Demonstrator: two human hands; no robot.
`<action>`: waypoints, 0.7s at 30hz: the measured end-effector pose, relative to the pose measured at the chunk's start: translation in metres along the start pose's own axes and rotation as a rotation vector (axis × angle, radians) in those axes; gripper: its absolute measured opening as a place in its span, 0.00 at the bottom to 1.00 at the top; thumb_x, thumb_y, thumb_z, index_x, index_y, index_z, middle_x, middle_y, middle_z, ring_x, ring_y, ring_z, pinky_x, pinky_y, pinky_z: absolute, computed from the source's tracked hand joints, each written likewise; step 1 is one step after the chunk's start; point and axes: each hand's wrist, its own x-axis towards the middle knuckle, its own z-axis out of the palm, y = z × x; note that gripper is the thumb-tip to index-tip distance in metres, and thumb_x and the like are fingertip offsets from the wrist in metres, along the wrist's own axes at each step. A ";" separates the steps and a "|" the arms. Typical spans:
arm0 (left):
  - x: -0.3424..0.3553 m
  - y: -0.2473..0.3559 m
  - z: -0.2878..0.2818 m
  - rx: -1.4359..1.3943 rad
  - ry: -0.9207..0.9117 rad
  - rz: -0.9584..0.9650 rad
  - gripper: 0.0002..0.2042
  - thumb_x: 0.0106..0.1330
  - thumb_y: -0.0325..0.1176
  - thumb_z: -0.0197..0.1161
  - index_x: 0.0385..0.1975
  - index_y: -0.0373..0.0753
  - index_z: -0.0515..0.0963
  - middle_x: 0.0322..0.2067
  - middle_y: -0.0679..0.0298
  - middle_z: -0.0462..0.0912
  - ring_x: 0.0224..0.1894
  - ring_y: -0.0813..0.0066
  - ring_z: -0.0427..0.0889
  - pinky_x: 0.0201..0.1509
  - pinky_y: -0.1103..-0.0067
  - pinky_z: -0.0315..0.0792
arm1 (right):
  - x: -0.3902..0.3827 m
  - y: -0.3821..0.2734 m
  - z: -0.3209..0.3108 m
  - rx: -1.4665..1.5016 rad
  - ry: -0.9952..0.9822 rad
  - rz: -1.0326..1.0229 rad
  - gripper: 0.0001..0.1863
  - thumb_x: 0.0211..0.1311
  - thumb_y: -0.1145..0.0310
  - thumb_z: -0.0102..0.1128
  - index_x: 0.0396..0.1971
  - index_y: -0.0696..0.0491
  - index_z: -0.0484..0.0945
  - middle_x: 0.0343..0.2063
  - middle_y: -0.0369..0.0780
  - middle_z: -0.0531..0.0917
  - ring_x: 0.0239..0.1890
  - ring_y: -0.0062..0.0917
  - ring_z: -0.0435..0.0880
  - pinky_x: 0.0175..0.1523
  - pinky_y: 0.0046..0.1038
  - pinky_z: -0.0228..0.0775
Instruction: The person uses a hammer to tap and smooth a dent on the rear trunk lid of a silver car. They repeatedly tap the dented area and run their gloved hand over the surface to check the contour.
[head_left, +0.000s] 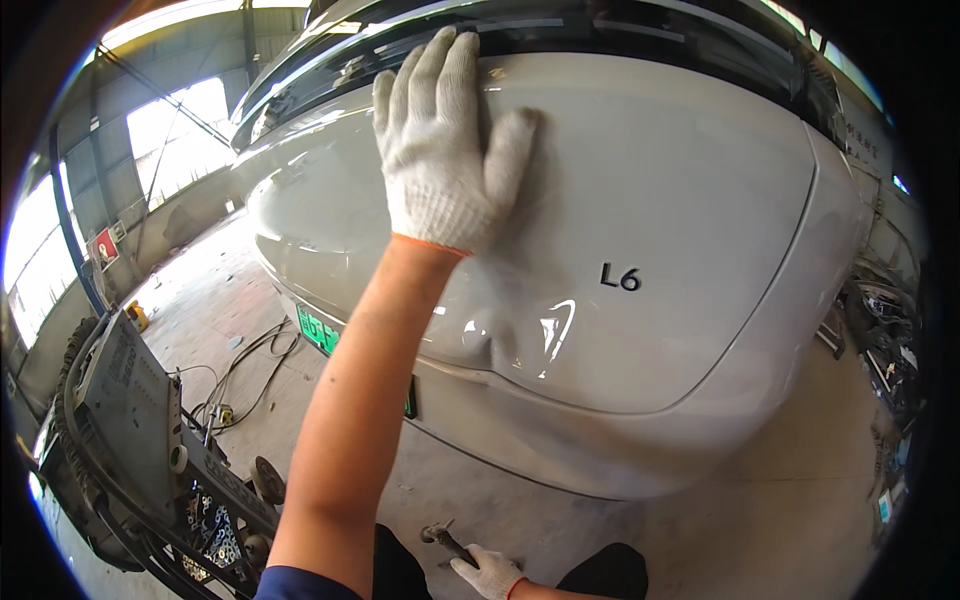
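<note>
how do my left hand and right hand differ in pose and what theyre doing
The left hand lies with fingers extended on the pale car; the right hand is curled around a dark-handled tool.
The left hand is high in the picture and looks large; the right hand is near the lower edge and looks smaller.
Both wear whitish gloves with orange edging.

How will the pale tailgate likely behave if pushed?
The tailgate is probably slick to the touch, given its glossy, reflective paint. It may give unevenly around the dent low on it, where the surface looks buckled. Its smooth curve elsewhere suggests fair stiffness under light pressure.
</note>
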 end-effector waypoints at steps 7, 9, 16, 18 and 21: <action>-0.004 -0.026 -0.014 -0.039 -0.023 0.025 0.24 0.77 0.36 0.58 0.70 0.35 0.82 0.66 0.47 0.84 0.68 0.44 0.81 0.79 0.57 0.68 | 0.003 -0.001 -0.003 0.058 0.000 0.011 0.29 0.82 0.38 0.61 0.53 0.53 0.83 0.39 0.54 0.90 0.47 0.55 0.90 0.54 0.49 0.80; -0.008 -0.037 -0.018 -0.061 -0.025 -0.012 0.25 0.74 0.38 0.64 0.69 0.36 0.82 0.65 0.48 0.85 0.69 0.43 0.80 0.80 0.53 0.65 | 0.003 -0.003 -0.004 0.103 -0.030 0.008 0.29 0.82 0.38 0.62 0.53 0.54 0.83 0.37 0.53 0.89 0.44 0.53 0.90 0.53 0.48 0.80; -0.008 -0.039 -0.025 0.043 -0.039 -0.054 0.25 0.78 0.39 0.57 0.69 0.32 0.82 0.66 0.46 0.84 0.68 0.44 0.80 0.79 0.57 0.69 | -0.010 0.000 -0.001 0.122 0.036 -0.126 0.24 0.84 0.44 0.63 0.51 0.54 0.82 0.34 0.53 0.88 0.41 0.55 0.89 0.48 0.50 0.78; -0.002 -0.021 -0.019 0.024 -0.053 -0.002 0.26 0.74 0.39 0.62 0.67 0.31 0.82 0.66 0.45 0.83 0.69 0.43 0.79 0.79 0.54 0.69 | -0.018 -0.001 -0.002 0.112 0.071 -0.155 0.22 0.83 0.47 0.64 0.51 0.53 0.82 0.34 0.53 0.88 0.41 0.57 0.89 0.46 0.50 0.78; 0.013 0.027 -0.007 -0.108 -0.095 0.088 0.33 0.74 0.52 0.66 0.70 0.33 0.79 0.65 0.44 0.82 0.70 0.39 0.79 0.81 0.45 0.65 | -0.025 -0.003 -0.005 0.059 0.189 -0.215 0.19 0.82 0.51 0.67 0.52 0.53 0.84 0.34 0.54 0.89 0.40 0.58 0.90 0.43 0.51 0.78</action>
